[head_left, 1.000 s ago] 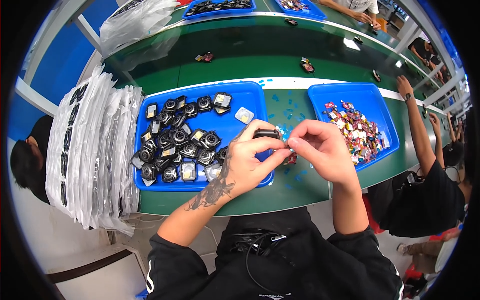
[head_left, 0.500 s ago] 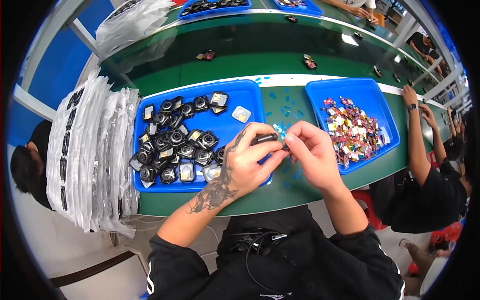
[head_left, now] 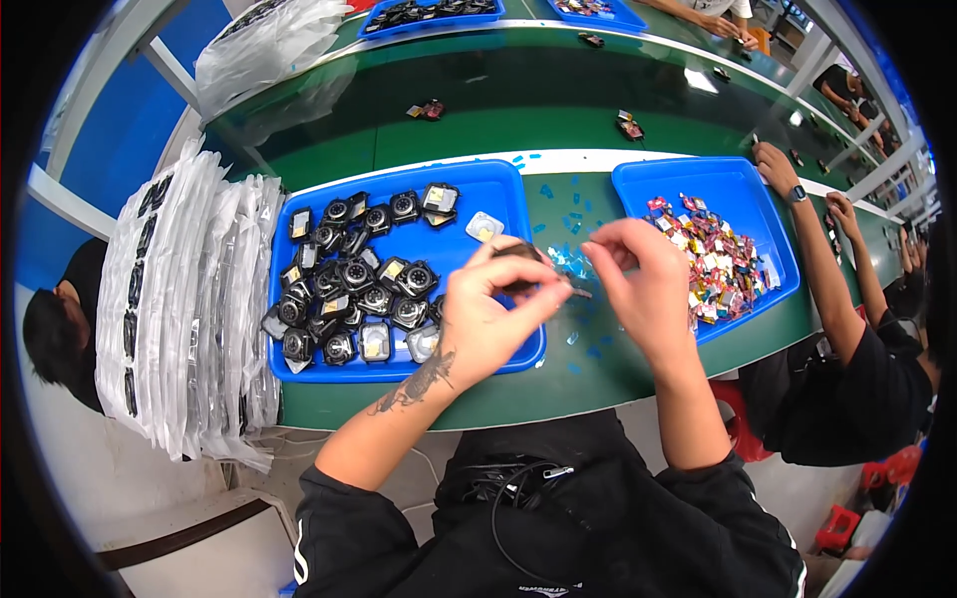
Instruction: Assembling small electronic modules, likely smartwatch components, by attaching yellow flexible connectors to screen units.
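Observation:
My left hand (head_left: 495, 321) grips a small dark round part (head_left: 518, 255) above the right edge of a blue tray (head_left: 498, 199) filled with several similar black parts (head_left: 349, 289). My right hand (head_left: 643, 284) hovers just right of it, fingers pinched together near the part; what lies between them is too small to tell. Small light-blue film scraps (head_left: 568, 261) lie on the green table beneath both hands.
A second blue tray (head_left: 738, 184) with several small colourful pieces sits to the right. A stack of clear plastic bags (head_left: 179, 299) stands at the left. Another person's arm (head_left: 807, 239) rests by the right tray. More trays (head_left: 429, 12) and loose parts (head_left: 628, 125) lie farther back.
Both hands have shifted slightly right and apart; my right hand has drawn away from the part held in my left hand.

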`<state>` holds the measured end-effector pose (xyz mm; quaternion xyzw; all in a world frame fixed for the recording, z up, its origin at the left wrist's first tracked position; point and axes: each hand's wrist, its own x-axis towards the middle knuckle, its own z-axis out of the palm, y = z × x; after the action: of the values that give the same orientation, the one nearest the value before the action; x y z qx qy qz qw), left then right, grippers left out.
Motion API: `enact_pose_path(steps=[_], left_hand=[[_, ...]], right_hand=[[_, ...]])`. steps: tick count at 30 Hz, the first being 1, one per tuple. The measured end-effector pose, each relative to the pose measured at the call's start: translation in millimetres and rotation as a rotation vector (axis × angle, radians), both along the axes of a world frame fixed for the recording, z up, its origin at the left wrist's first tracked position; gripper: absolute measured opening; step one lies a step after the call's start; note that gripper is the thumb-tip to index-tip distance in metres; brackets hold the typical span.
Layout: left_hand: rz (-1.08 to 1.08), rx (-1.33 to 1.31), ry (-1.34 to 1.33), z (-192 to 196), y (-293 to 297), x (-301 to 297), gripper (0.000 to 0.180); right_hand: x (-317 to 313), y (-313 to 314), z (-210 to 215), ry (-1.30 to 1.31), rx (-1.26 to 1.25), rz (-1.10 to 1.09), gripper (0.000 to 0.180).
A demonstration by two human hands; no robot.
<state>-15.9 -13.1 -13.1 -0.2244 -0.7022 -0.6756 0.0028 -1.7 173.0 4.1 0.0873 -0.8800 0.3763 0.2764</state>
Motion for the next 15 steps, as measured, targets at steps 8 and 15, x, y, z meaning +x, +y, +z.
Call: enact_pose_path(steps=[8,15], left_hand=[[0.077,0.104,-0.098,0,-7,-10,0.016],[-0.003,0.051,-0.125,3,-4,-4,0.008]], right_hand=[[-7,17,0,-0.126,0.015,-0.032,0.016],[-3,15,-1,-0.31,-0.273,0.044,0.026]])
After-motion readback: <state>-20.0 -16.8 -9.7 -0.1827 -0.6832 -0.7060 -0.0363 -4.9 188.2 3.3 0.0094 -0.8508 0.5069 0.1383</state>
